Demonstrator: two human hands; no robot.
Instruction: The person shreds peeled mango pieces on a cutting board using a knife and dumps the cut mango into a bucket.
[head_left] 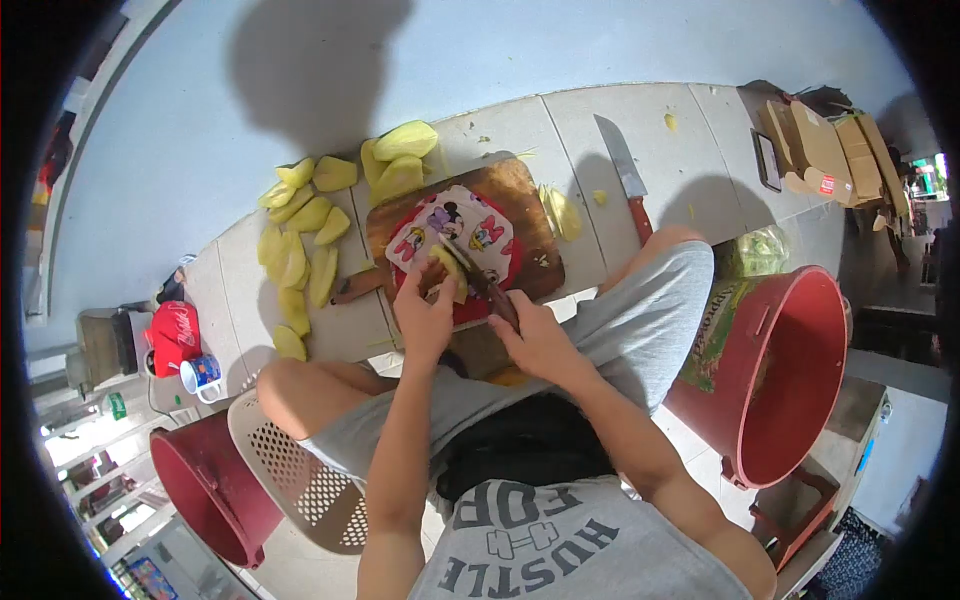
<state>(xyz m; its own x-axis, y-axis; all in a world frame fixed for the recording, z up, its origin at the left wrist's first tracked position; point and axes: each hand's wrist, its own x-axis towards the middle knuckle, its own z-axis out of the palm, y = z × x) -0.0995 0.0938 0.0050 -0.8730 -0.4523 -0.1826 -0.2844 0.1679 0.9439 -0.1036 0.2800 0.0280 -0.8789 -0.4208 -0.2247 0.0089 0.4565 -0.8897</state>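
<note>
Pale wall (560,50) up top, with a big dark shadow on it, and light tiles (480,122) below, where someone's sitting cross-legged.

Left hand (428,308) has its fingers closed round a green-yellow piece (450,272), which pokes out between thumb and fingers, over the lower half of a cartoon-print cloth (465,215). The cloth is on a wooden board (535,220). Right hand (525,330) is wrapped round the brown handle of a small knife (485,285), blade slanting up and left, right beside the piece. Can't tell whether the edge is actually in it.

The fingers cover part of the piece, and the hands hide the cloth's near edge. Something orange-yellow (508,377) shows below the board, but the legs cut most of it off, so no clue what it is. What's in the clear bag (762,250) is hard to make out too, just greenish stuff.

Loads more pieces (290,255) lie left of the board, some (403,145) just past its far side, a few slices (562,213) on the right. A big knife (625,165) is on the tiles, handle end right by the right knee (672,238). That leg is between the board and the big red tub (800,380); the holey basket (290,470) is by the left knee (285,395).
</note>
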